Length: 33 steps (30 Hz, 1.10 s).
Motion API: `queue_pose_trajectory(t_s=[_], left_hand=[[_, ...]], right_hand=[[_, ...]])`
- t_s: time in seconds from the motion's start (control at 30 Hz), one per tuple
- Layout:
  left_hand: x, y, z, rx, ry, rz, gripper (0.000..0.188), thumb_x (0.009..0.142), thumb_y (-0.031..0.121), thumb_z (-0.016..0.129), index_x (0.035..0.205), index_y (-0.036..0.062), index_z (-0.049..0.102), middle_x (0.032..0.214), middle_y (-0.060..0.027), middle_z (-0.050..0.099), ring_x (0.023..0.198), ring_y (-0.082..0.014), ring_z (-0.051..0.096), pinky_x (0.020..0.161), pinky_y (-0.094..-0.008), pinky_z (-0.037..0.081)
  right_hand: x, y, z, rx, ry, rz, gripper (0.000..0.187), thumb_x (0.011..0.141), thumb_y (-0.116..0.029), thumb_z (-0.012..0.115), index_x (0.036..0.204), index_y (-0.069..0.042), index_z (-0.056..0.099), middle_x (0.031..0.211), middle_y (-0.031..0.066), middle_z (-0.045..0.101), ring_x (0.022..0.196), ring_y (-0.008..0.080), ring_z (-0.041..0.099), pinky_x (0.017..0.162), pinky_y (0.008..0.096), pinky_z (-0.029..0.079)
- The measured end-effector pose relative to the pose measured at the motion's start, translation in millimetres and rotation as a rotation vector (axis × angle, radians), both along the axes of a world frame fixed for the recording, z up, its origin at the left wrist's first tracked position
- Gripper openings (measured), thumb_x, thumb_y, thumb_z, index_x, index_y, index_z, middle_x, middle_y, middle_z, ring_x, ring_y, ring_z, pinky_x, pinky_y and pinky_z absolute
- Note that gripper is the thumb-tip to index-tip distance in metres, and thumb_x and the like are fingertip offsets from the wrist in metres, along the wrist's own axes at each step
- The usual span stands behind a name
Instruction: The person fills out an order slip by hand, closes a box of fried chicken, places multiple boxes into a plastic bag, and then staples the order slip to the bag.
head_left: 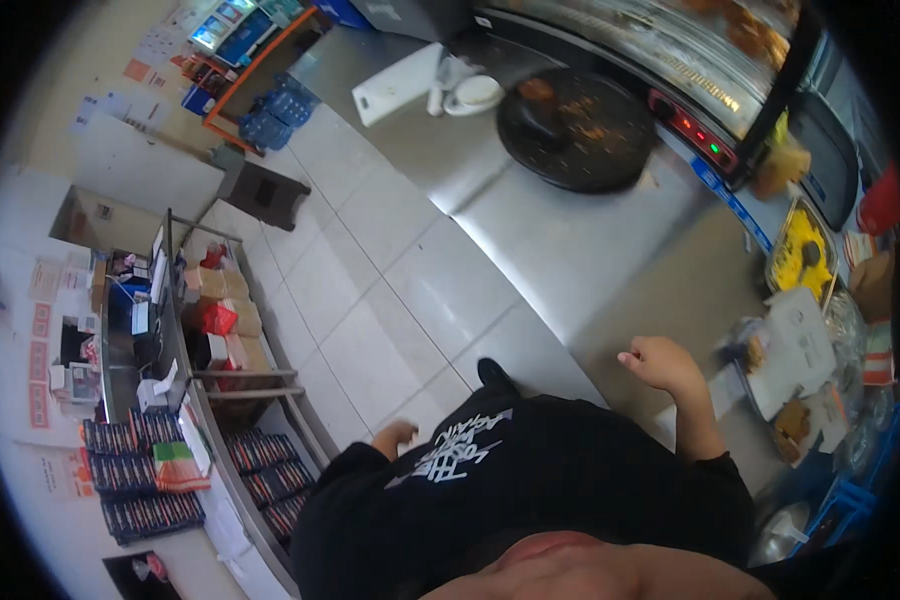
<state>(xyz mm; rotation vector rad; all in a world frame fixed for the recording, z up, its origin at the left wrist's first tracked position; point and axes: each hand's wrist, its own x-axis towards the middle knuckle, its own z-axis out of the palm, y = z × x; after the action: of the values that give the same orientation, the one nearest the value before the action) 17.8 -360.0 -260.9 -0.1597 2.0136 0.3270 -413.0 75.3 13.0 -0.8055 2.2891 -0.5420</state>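
Note:
My right hand (662,363) is above the steel counter (530,240), near its front edge. Its fingers are curled in and I see nothing in them. Low beside my black shirt hangs my left hand (396,436), small and partly hidden, away from any object. On the counter ahead sits a round black board (610,160) with brown scraps and a dark lump. To the right of my right hand are an opened white takeaway box (790,350) and brown food pieces (793,422). Beyond the box stands a foil tray (802,250) of yellow food with a spoon in it.
A heated glass display case (685,120) stands behind the black board. Left of the board lie a white cutting board (398,84) and a white dish (476,92). A dark stool (262,194) and water bottles (268,125) are on the tiled floor; shelves with boxes (225,310) line the left.

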Motion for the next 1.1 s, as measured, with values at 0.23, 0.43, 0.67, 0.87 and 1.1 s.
queue_pose_trajectory(t_s=[0.23, 0.43, 0.67, 0.87, 1.1], left_hand=[[92.3, -115.7, -3.2, -0.076, 0.476, 1.427, 0.032, 0.081, 0.027, 0.048, 0.100, 0.0019, 0.055, 0.075, -0.0122, 0.061, 0.058, -0.0192, 0.056, 0.048, -0.0345, 0.044], [34.7, -147.3, 96.9, -0.045, 0.281, 1.869, 0.036, 0.079, 0.029, 0.048, 0.105, 0.0059, 0.053, 0.083, -0.0121, 0.063, 0.058, -0.0180, 0.057, 0.047, -0.0291, 0.042], [-88.7, -215.6, 96.6, 0.142, 0.480, 1.844, 0.033, 0.076, 0.029, 0.048, 0.093, 0.0033, 0.059, 0.081, -0.0119, 0.064, 0.057, -0.0192, 0.058, 0.047, -0.0324, 0.045], [-239.2, -317.7, 178.1, -0.146, 0.783, 1.345, 0.031, 0.079, 0.029, 0.047, 0.103, 0.0103, 0.055, 0.094, -0.0143, 0.061, 0.089, -0.0303, 0.057, 0.076, -0.0408, 0.044], [-415.3, -392.9, 308.2, -0.325, 1.496, 0.897, 0.027, 0.072, 0.014, 0.054, 0.098, 0.0068, 0.051, 0.084, -0.0177, 0.059, 0.080, -0.0326, 0.057, 0.065, -0.0451, 0.044]], right_hand=[[-7.4, -289.5, -28.4, -0.094, 0.029, 0.340, 0.032, 0.079, -0.034, 0.053, 0.084, -0.003, 0.058, 0.078, 0.0176, 0.058, 0.076, 0.0333, 0.056, 0.067, 0.0397, 0.044], [-187.7, -495.9, -83.0, -0.533, 0.451, 0.223, 0.028, 0.079, -0.021, 0.056, 0.104, -0.010, 0.057, 0.110, 0.0171, 0.051, 0.106, 0.0298, 0.045, 0.093, 0.0377, 0.034], [-509.9, -585.4, -177.5, 0.255, 0.907, 0.002, 0.037, 0.090, -0.020, 0.036, 0.122, -0.003, 0.043, 0.114, 0.0133, 0.053, 0.103, 0.0210, 0.051, 0.091, 0.0319, 0.037], [-443.9, -687.9, -81.6, -0.094, 0.870, -0.145, 0.029, 0.083, -0.007, 0.039, 0.104, -0.005, 0.058, 0.101, 0.0086, 0.061, 0.092, 0.0260, 0.058, 0.082, 0.0372, 0.044], [-197.0, -823.5, 23.0, -0.631, 0.147, 1.216, 0.015, 0.062, 0.000, 0.047, 0.065, -0.005, 0.061, 0.070, 0.0121, 0.060, 0.072, 0.0294, 0.057, 0.068, 0.0383, 0.042]])
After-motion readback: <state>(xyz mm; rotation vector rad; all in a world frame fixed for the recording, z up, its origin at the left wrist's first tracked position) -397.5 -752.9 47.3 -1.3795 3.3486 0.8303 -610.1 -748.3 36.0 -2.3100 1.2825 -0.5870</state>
